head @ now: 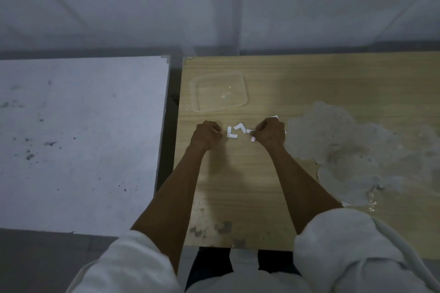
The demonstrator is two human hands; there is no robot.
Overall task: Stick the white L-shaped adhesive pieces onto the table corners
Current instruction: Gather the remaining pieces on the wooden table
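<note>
While both arms reach over the wooden counter (238, 185), the right hand (270, 133) pinches one white adhesive piece (252, 138). The left hand (209, 134) is curled, and it cannot be told whether it holds anything. Loose L-shaped adhesive pieces (231, 133) lie between the hands, near a clear plastic tray (246, 95).
</note>
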